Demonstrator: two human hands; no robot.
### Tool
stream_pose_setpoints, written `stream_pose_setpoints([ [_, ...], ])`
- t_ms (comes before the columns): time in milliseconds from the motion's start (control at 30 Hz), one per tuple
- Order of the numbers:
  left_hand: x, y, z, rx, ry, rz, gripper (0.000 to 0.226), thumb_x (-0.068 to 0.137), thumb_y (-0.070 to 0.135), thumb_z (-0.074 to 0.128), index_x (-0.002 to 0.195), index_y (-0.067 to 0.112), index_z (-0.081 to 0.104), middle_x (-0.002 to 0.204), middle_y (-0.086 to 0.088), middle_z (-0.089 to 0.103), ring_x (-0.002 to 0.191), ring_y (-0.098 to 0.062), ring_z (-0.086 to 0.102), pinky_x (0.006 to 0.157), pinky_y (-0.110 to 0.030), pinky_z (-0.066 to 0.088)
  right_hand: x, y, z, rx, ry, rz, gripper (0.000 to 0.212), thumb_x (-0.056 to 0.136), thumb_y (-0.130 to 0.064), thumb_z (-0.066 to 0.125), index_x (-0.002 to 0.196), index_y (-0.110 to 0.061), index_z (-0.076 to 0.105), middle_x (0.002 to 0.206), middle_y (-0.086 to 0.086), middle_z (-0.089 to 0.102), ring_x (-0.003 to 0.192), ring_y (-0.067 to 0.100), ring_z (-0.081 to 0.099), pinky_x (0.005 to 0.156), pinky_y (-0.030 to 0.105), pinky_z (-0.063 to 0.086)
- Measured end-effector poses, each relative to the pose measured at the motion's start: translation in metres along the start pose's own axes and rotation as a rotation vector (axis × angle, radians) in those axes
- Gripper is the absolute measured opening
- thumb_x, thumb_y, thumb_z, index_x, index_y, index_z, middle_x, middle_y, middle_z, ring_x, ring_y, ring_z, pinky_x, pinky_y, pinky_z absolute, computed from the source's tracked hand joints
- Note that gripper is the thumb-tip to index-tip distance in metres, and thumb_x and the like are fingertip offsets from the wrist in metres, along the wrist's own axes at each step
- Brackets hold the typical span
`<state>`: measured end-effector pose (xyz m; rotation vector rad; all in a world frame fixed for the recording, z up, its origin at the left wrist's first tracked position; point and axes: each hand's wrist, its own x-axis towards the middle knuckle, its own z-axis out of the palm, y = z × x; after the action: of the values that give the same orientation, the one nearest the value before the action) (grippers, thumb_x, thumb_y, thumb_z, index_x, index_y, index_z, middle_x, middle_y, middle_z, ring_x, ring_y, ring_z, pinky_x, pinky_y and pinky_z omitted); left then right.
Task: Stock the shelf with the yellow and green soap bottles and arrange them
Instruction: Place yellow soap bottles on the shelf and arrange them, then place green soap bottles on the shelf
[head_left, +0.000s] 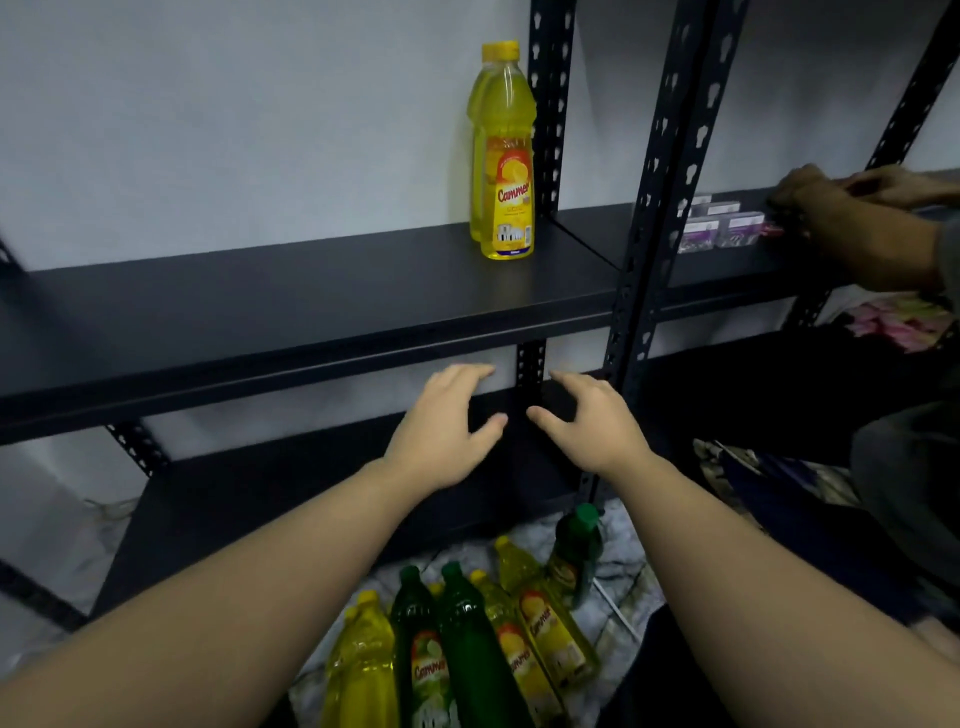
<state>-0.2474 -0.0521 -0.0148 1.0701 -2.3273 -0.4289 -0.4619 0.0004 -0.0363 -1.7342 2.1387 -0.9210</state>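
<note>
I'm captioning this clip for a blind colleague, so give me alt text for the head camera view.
Two empty hands, left hand and right hand, reach with fingers spread toward a dark metal shelf. Yellow soap bottles stand upright at the shelf's back right. More yellow and green bottles wait on the floor below, and another person's hands work at the neighbouring shelf on the right.

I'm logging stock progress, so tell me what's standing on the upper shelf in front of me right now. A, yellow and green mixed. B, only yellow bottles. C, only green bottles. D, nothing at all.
B: only yellow bottles stand on the upper shelf; every green bottle is still down on the floor.
</note>
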Motion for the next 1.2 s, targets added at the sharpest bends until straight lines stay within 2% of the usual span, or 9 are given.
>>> stream_pose_setpoints([
  [233,-0.049,-0.031,0.070,-0.059,-0.262,-0.197,0.063,0.096,0.048,0.066,0.151,0.027,0.045,0.147,0.005,0.050,0.138,-0.015,0.046,0.108,-0.029,0.042,-0.042,0.041,0.031,-0.010,-0.155,0.191,0.083,0.087,-0.062,0.071,0.155,-0.024,0.042,0.154,-0.001,0.049,0.145,0.026,0.036,0.114,0.042,0.040],
  [400,-0.088,-0.079,0.106,-0.047,-0.413,-0.437,0.072,0.092,0.054,0.069,0.151,0.023,0.042,0.145,-0.002,0.050,0.133,-0.021,0.049,0.107,-0.035,0.046,-0.064,0.054,0.079,-0.027,-0.330,0.230,0.086,0.083,-0.066,0.072,0.154,-0.027,0.043,0.153,0.002,0.051,0.134,0.026,0.051,0.106,0.043,0.049],
  [533,-0.117,-0.116,0.123,-0.001,-0.451,-0.624,0.078,0.091,0.058,0.068,0.151,0.018,0.040,0.146,-0.009,0.049,0.130,-0.028,0.052,0.104,-0.039,0.048,-0.075,0.050,0.130,0.047,-0.474,0.274,0.090,0.085,-0.062,0.073,0.158,-0.024,0.036,0.159,0.006,0.043,0.141,0.029,0.046,0.110,0.045,0.045],
  [667,-0.148,-0.143,0.139,0.032,-0.495,-0.815,0.087,0.087,0.058,0.074,0.152,0.013,0.036,0.146,-0.013,0.050,0.127,-0.031,0.057,0.098,-0.038,0.052,-0.084,0.049,0.183,0.084,-0.552,0.340,0.094,0.084,-0.063,0.074,0.159,-0.020,0.036,0.158,0.006,0.045,0.141,0.028,0.047,0.111,0.043,0.044],
  [767,-0.168,-0.156,0.160,-0.016,-0.539,-0.914,0.079,0.086,0.056,0.076,0.138,0.007,0.044,0.129,-0.011,0.064,0.114,-0.026,0.064,0.079,-0.032,0.052,-0.097,0.053,0.220,0.060,-0.601,0.410,0.087,0.087,-0.060,0.073,0.156,-0.020,0.038,0.149,0.008,0.055,0.133,0.029,0.054,0.103,0.038,0.049],
  [933,-0.190,-0.167,0.196,0.018,-0.569,-0.980,0.074,0.081,0.067,0.072,0.126,0.011,0.058,0.117,-0.008,0.070,0.107,-0.026,0.068,0.076,-0.030,0.052,-0.122,0.064,0.270,0.025,-0.722,0.540,0.078,0.088,-0.056,0.073,0.148,-0.016,0.043,0.139,0.009,0.062,0.128,0.028,0.059,0.097,0.033,0.048],
  [1033,-0.182,-0.168,0.198,0.080,-0.644,-1.009,0.061,0.086,0.068,0.068,0.101,0.009,0.064,0.093,-0.006,0.068,0.089,-0.024,0.068,0.066,-0.030,0.048,-0.125,0.072,0.284,-0.013,-0.738,0.624,0.077,0.085,-0.057,0.075,0.139,-0.008,0.050,0.135,0.011,0.064,0.125,0.029,0.061,0.095,0.034,0.050],
  [1100,-0.177,-0.168,0.200,0.119,-0.702,-1.020,0.061,0.086,0.069,0.067,0.097,0.009,0.064,0.096,-0.006,0.068,0.096,-0.024,0.067,0.071,-0.034,0.052,-0.124,0.076,0.288,-0.019,-0.744,0.651,0.074,0.081,-0.060,0.078,0.129,-0.007,0.060,0.126,0.011,0.067,0.116,0.029,0.064,0.092,0.035,0.054],
  [1200,-0.179,-0.174,0.209,0.091,-0.711,-1.076,0.065,0.086,0.069,0.068,0.111,0.009,0.065,0.119,-0.009,0.068,0.119,-0.028,0.060,0.094,-0.037,0.053,-0.123,0.087,0.296,0.006,-0.752,0.666,0.079,0.070,-0.068,0.081,0.120,-0.010,0.066,0.121,0.011,0.069,0.108,0.029,0.066,0.090,0.041,0.058],
])
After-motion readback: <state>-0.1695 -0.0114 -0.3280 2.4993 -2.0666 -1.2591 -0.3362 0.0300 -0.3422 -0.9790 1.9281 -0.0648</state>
